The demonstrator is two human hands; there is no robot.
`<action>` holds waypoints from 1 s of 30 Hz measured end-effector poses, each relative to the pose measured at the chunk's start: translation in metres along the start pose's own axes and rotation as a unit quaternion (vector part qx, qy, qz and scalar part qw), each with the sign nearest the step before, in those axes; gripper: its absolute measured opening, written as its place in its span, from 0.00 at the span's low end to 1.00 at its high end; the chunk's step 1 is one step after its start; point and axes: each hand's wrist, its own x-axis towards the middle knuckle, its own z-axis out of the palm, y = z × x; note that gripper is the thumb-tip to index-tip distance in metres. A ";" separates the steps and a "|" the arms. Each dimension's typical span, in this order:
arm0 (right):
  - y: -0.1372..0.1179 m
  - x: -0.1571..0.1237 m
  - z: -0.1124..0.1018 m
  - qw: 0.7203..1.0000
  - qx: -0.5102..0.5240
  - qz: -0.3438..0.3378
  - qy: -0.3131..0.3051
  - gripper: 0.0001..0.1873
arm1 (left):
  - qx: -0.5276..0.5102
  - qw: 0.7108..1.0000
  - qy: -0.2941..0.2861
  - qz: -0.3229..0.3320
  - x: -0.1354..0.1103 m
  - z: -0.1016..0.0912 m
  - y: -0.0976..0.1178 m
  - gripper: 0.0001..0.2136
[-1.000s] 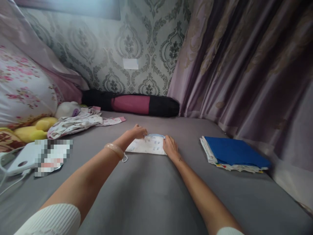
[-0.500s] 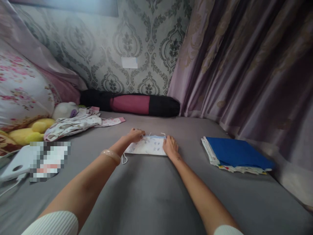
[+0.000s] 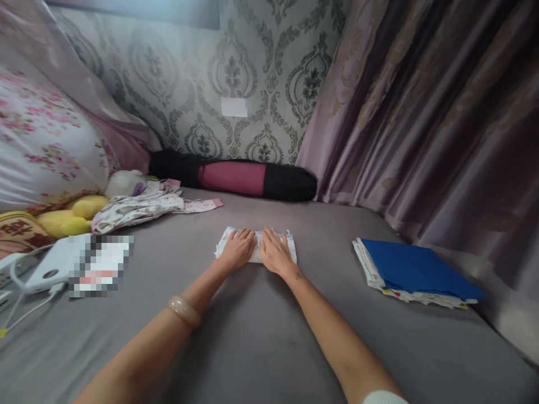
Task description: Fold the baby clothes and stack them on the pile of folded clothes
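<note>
A small white folded cloth with a faint blue print (image 3: 291, 246) lies on the grey bed sheet (image 3: 261, 331) in the middle of the view. My left hand (image 3: 238, 249) lies flat on its left half with the fingers stretched out. Beside it, my right hand (image 3: 274, 252) presses flat on the right half, fingers also spread. The two hands nearly touch each other. Most of the cloth is hidden under them; only its edges show. A pale bangle (image 3: 184, 310) sits on my left forearm.
A folded stack topped by blue fabric (image 3: 415, 271) lies to the right near purple curtains (image 3: 421, 112). A loose heap of printed clothes (image 3: 135, 207) sits back left, by a yellow plush toy (image 3: 71, 216) and floral pillow (image 3: 46, 140). A black-and-maroon roll (image 3: 236, 177) lines the wall. A white device with cable (image 3: 46, 272) lies left.
Both hands left the cloth's far corners and came together, now lying flat on top of it. The cloth looks narrower, folded over once more.
</note>
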 end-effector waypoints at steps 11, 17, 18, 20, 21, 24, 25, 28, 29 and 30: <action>-0.009 0.000 0.023 0.999 0.012 0.009 -0.039 0.26 | 0.020 0.997 0.015 -0.071 -0.005 0.025 -0.005 0.23; -0.006 0.002 0.025 0.999 0.020 0.011 -0.040 0.27 | 0.004 0.995 -0.014 -0.096 -0.003 0.022 -0.005 0.24; -0.005 0.003 0.026 0.999 0.017 0.017 -0.044 0.28 | 0.005 0.995 -0.012 -0.097 -0.003 0.022 -0.006 0.24; -0.002 0.003 0.027 0.998 0.009 0.031 -0.051 0.29 | 0.006 0.995 -0.009 -0.099 -0.003 0.021 -0.007 0.24; 0.000 0.003 0.027 0.998 0.005 0.038 -0.052 0.29 | 0.005 0.995 -0.009 -0.100 -0.004 0.020 -0.008 0.25; 0.008 0.002 0.028 0.998 -0.012 0.050 -0.046 0.30 | 0.000 0.994 -0.016 -0.112 -0.005 0.020 -0.011 0.27; 0.010 0.001 0.028 0.997 -0.018 0.054 -0.044 0.30 | -0.001 0.993 -0.018 -0.117 -0.005 0.020 -0.012 0.27; 0.018 -0.001 0.027 0.996 -0.035 0.064 -0.045 0.30 | -0.002 0.992 -0.025 -0.126 -0.007 0.020 -0.017 0.28; 0.020 -0.001 0.026 0.996 -0.040 0.068 -0.046 0.30 | -0.003 0.991 -0.028 -0.129 -0.008 0.019 -0.019 0.28; 0.021 -0.002 0.025 0.995 -0.044 0.072 -0.047 0.30 | -0.004 0.991 -0.032 -0.133 -0.009 0.019 -0.021 0.28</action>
